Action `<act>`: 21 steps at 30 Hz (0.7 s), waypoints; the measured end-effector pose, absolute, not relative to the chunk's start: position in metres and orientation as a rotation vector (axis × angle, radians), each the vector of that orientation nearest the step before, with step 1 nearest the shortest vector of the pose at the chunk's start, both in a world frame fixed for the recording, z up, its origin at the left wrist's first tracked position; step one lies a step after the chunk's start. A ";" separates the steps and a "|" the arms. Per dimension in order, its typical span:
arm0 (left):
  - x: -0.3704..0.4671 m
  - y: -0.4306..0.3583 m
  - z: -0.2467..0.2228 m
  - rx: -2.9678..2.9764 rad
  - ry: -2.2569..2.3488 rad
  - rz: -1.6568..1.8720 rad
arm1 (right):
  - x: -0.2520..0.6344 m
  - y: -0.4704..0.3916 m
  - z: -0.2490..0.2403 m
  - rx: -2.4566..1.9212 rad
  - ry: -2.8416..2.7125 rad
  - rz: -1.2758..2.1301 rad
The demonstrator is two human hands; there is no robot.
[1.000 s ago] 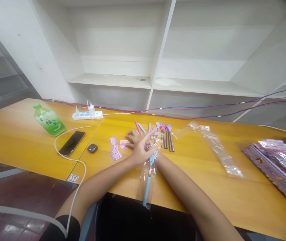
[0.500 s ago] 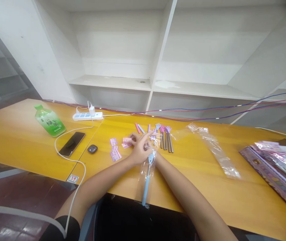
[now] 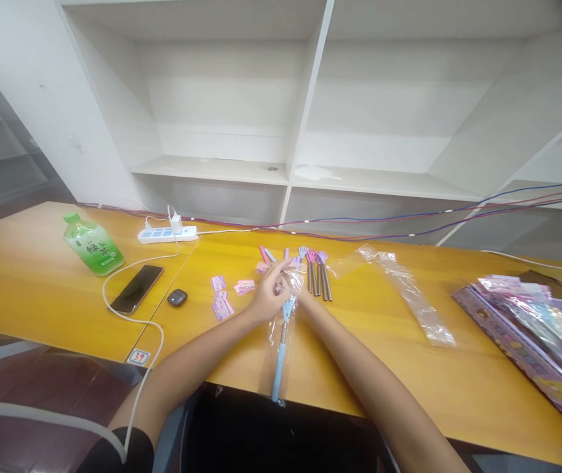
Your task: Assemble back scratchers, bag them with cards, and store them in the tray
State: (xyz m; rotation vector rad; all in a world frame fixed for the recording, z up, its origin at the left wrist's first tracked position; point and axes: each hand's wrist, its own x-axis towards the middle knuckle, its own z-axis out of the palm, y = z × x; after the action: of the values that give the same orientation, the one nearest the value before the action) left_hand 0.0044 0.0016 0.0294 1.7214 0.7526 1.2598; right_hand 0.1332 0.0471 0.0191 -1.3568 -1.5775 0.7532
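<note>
A light-blue back scratcher (image 3: 279, 364) with a hand-shaped head lies inside a clear plastic bag (image 3: 267, 368). Its handle end reaches over the table's front edge. My left hand (image 3: 267, 292) is closed with a pinch on the mouth of the bag. Just behind it is my right hand (image 3: 293, 286), mostly covered by the left. A small pink card (image 3: 262, 267) shows past the left hand, apparently between the right fingers. Other pink cards (image 3: 245, 287) and purple-pink cards (image 3: 222, 306) lie on the table to the left.
Several back scratchers (image 3: 318, 276) with coloured heads lie beyond my hands. Empty plastic bags (image 3: 411, 295) are to the right, near a purple box (image 3: 512, 358) of packaged items. Leftward are a black case (image 3: 177, 297), phone (image 3: 137, 289), green bottle (image 3: 94, 246), power strip (image 3: 163, 234) and white cable (image 3: 163, 328).
My right hand has drawn back from the loose pink cards toward the bag's mouth, with a pink card apparently in its fingers. My left hand stays at the bag. The view has shifted slightly.
</note>
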 end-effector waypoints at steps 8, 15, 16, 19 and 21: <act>0.004 0.006 0.028 1.746 0.774 1.215 | 0.208 0.035 0.009 -1.280 -1.073 0.684; 0.010 0.020 0.006 1.489 0.666 1.167 | 0.205 0.010 -0.005 -0.996 -1.144 0.547; 0.011 0.022 0.002 1.408 0.630 1.138 | 0.203 0.008 -0.005 -0.990 -1.184 0.563; 0.013 0.025 -0.004 1.222 0.549 1.094 | 0.201 0.006 -0.007 -1.004 -1.272 0.596; 0.013 0.025 -0.004 1.154 0.503 1.078 | 0.203 0.006 -0.008 -1.023 -1.309 0.581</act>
State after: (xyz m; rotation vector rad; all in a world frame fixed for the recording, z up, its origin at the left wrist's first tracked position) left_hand 0.0132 0.0249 -0.0039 1.1543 0.5035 1.0785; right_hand 0.2027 0.0058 -0.0075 -1.0233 -1.3090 0.5813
